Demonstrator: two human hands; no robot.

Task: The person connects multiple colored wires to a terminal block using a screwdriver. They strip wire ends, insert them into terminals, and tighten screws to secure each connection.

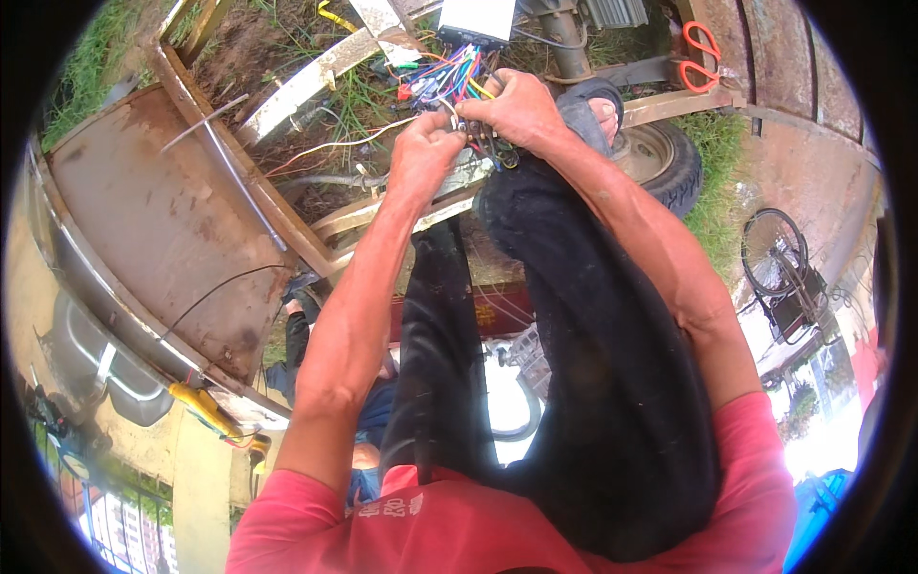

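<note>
A bundle of thin coloured wires spreads from the edge of a box with a bright white top. My left hand is closed at the near side of this bundle, thumb and fingertips pinched on a wire. Close beside it, my right hand pinches a wire too, with its thumb almost meeting the left fingers. Dark wire ends and small connectors hang just below the fingertips. Exactly where the two held wires meet is hidden by the fingers. A loose white wire runs off to the left.
A rusty metal frame surrounds the work, with a brown panel at left. Orange-handled scissors lie at upper right, above a wheel. A yellow handheld device sits lower left. Another person's dark blue clothing shows beyond my legs.
</note>
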